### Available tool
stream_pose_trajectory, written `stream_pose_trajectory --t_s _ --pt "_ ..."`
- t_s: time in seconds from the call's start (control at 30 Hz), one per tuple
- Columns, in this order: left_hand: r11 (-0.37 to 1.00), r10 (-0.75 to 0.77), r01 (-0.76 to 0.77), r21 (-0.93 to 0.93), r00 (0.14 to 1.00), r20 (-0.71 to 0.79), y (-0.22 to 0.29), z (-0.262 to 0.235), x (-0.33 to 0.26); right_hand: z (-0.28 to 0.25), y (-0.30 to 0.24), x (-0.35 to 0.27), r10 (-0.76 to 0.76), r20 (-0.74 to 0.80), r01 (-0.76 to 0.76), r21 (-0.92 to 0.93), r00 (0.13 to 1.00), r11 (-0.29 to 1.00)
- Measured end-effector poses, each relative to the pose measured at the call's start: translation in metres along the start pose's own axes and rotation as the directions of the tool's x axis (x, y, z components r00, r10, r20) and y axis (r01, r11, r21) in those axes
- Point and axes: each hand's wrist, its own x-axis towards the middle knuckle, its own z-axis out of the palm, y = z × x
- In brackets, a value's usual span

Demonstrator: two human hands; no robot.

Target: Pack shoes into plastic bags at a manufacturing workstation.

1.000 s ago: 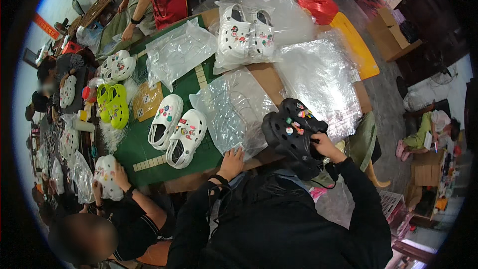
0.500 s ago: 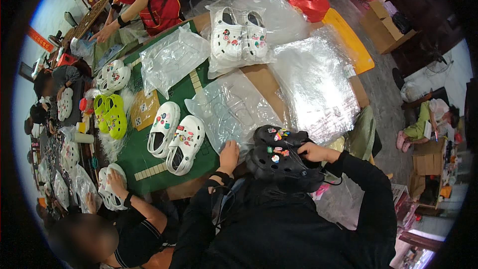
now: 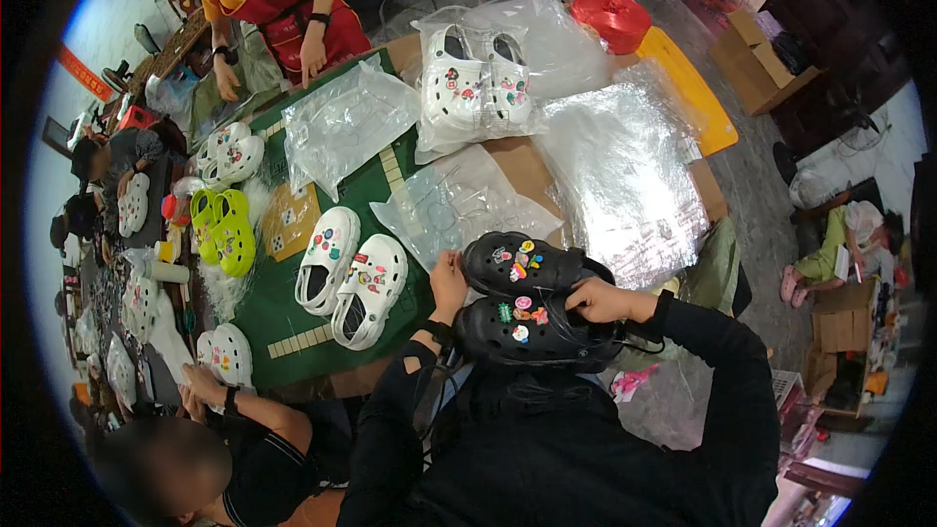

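Note:
A pair of black clogs (image 3: 517, 329) with colourful charms hangs at the table's near edge, toes to the left. My right hand (image 3: 600, 300) grips them at the heel end, its fingers curled over the edge between the two shoes. Beside the toes is my left hand (image 3: 449, 283), close against the nearer edge of a clear plastic bag (image 3: 459, 200); its fingertips are partly hidden, so its hold cannot be made out. White clogs (image 3: 371, 288) with charms lie on the green table top (image 3: 303, 317) to the left.
Bagged white clogs (image 3: 473, 88) and a stack of clear bags (image 3: 620, 195) lie beyond. Lime clogs (image 3: 232, 234) rest at left. A co-worker in black (image 3: 264, 429) sits close on my left; another in orange (image 3: 283, 0) stands across. Red twine (image 3: 610, 20) lies at the back.
The black clogs have shifted left, up to my left hand, and show more of their charm-covered tops. My right hand moved left with them. The co-worker at left has drawn a hand off the white clogs.

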Motion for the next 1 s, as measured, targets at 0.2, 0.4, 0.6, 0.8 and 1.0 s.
stream_pose_trajectory --t_s 0.2,0.4,0.6,0.8,1.0 --pt "0.991 -0.103 0.100 -0.085 0.994 -0.036 0.027 -0.010 0.010 0.005 0.003 0.002 0.020 -0.002 -0.020 0.047 1.000 0.999" --pt "0.911 0.307 -0.316 0.264 0.949 0.076 0.042 -0.025 0.000 0.013 0.017 -0.001 0.147 -0.018 -0.142 0.163 0.989 0.976" --pt "0.997 0.059 -0.053 -0.061 0.993 0.099 0.025 -0.025 0.005 0.006 0.013 0.011 0.062 0.014 -0.063 0.113 0.998 0.992" --pt "0.945 0.293 -0.321 0.066 0.919 0.265 0.038 -0.039 -0.013 0.024 0.043 0.008 0.148 -0.004 -0.142 0.251 0.989 0.958" --pt "0.933 0.341 -0.358 0.018 0.901 0.267 0.033 -0.049 -0.034 0.027 0.054 0.009 0.181 -0.171 -0.157 0.149 0.969 0.976"
